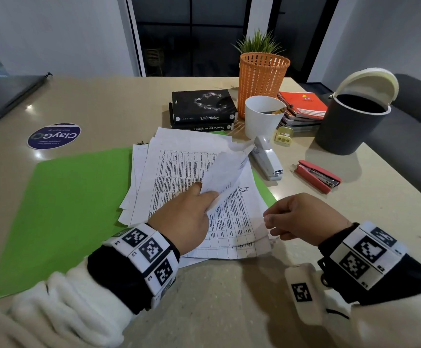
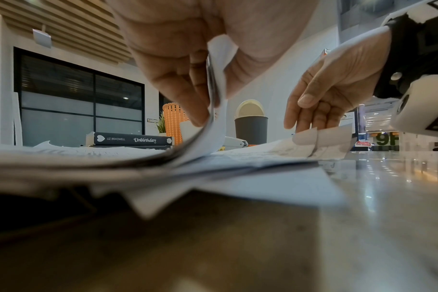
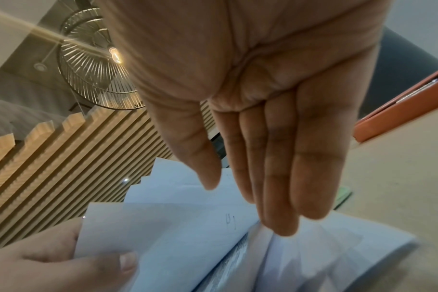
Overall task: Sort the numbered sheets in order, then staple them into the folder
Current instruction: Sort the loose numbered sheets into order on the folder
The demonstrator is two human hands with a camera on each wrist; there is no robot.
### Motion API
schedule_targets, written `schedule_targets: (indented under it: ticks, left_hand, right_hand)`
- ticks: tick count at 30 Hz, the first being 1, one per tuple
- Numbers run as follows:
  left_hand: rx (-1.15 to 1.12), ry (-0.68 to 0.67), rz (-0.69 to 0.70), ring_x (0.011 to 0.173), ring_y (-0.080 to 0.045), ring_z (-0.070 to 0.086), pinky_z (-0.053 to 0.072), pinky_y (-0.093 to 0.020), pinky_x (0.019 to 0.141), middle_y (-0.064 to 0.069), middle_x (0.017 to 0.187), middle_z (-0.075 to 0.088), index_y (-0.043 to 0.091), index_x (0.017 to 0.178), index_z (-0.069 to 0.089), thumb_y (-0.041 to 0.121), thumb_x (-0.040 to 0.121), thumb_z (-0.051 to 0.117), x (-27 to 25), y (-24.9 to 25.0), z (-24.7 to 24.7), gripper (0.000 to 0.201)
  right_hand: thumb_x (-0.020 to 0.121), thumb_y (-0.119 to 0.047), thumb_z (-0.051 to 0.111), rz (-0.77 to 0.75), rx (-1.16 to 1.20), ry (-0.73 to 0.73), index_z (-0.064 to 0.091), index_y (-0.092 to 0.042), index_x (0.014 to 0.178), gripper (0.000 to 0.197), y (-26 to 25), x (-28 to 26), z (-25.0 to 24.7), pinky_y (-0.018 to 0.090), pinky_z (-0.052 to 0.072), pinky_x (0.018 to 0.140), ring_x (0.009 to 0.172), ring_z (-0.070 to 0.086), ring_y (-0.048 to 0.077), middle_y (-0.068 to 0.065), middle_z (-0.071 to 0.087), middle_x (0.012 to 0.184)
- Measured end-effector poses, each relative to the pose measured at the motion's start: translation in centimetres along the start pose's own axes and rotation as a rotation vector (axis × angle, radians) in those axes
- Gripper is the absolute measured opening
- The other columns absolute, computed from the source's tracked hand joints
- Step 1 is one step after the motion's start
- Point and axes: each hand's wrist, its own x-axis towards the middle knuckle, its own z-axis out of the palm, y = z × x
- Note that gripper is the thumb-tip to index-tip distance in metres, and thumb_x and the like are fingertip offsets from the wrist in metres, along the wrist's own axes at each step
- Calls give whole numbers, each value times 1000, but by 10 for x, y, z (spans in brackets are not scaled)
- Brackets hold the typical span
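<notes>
Left hand lifts sheets from the paper stack; right hand hovers loose at its corner.

Head view: the left hand (image 1: pixel 186 217) pinches a few folded-up sheets (image 1: pixel 225 172) off the stack of sheets (image 1: pixel 191 197), which lies on the open green folder (image 1: pixel 73 202); a page marked 13 shows beneath. The right hand (image 1: pixel 302 217) is relaxed, holding nothing, at the stack's near right corner. Right of the stack lie a white stapler (image 1: pixel 267 159) and, farther right, a red stapler (image 1: pixel 317 176); beyond it stand a white cup (image 1: pixel 263 116), black books (image 1: pixel 203 109) and an orange basket (image 1: pixel 262 81).
Left wrist view: thumb and fingers (image 2: pixel 183 94) clamp the raised pages; the right hand's straight fingers (image 2: pixel 310 116) hang just over the stack's corner.
Right wrist view: the palm faces down, fingers (image 3: pixel 283 168) extended together above fanned page edges; whether they touch is unclear.
</notes>
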Motion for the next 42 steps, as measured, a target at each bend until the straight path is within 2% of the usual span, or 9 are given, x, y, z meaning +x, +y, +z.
schedule_targets:
  ticks: [9, 13, 19, 23, 28, 35, 37, 39, 42]
  left_hand:
    - [-11, -3, -12, 107, -21, 51, 46, -34, 88, -3, 128, 42, 23, 139, 39, 11, 93, 38, 0, 0, 0, 47]
    - [3, -4, -10, 102, -22, 51, 46, -35, 84, -5, 126, 44, 22, 136, 42, 9, 92, 38, 0, 0, 0, 45]
    - [-1, -11, -18, 102, -23, 52, 46, -38, 85, -5, 126, 44, 22, 135, 43, 9, 92, 39, 0, 0, 0, 45]
    - [-8, -4, -21, 102, -22, 52, 47, -38, 85, -4, 127, 44, 24, 137, 41, 9, 92, 39, 0, 1, 0, 47]
    - [2, -5, -10, 102, -21, 51, 46, -35, 85, -4, 126, 43, 24, 137, 40, 9, 92, 38, 0, 0, 1, 47]
    - [-5, -5, -3, 105, -22, 50, 45, -36, 88, -5, 128, 42, 21, 138, 38, 8, 92, 39, 0, 0, -1, 48]
    - [-2, -2, -4, 107, -23, 50, 43, -34, 90, -5, 130, 40, 19, 139, 36, 7, 92, 39, 0, 1, -1, 49]
    - [-2, 3, -6, 111, -23, 48, 42, -33, 93, -5, 133, 39, 19, 141, 35, 7, 91, 39, 0, 1, -2, 51]
    - [-4, 10, 1, 112, -24, 48, 42, -35, 94, -6, 134, 39, 18, 141, 34, 7, 91, 40, 0, 1, -1, 52]
  right_hand:
    - [84, -15, 64, -61, -131, -33, 68, -21, 88, 9, -6, 2, 2, 27, 55, 74, 70, 66, 17, -2, 70, 73]
    - [82, 0, 60, -56, -124, -122, 68, -16, 91, 20, -7, 6, 3, 12, 49, 57, 60, 59, 10, -2, 66, 73]
    - [79, -5, 64, -127, -223, -192, 67, -27, 100, 31, -10, 5, -3, 11, 46, 73, 74, 59, 3, -8, 68, 91]
    - [79, -3, 66, -176, -160, -174, 66, -30, 93, 30, -8, 7, -2, 9, 45, 71, 72, 58, 4, -6, 67, 89]
    - [81, -6, 66, -181, -187, -142, 68, -29, 76, 23, -5, 10, 4, 2, 42, 54, 59, 55, 1, -9, 68, 75]
    - [85, -25, 67, -247, -220, -43, 68, -27, 76, 9, -5, 15, 4, 10, 33, 46, 47, 41, 3, -6, 51, 59]
    - [89, -21, 62, -228, -100, -93, 66, -21, 77, 12, -6, 15, 5, 10, 43, 52, 52, 52, 1, -5, 61, 65]
    - [90, -23, 59, -182, -2, -136, 68, -14, 82, 15, -6, 17, 7, 20, 55, 71, 71, 65, 8, 0, 70, 79]
    - [88, -36, 60, -111, 33, -181, 68, -15, 92, 23, -3, 23, 10, 36, 55, 88, 85, 70, 19, 4, 73, 91]
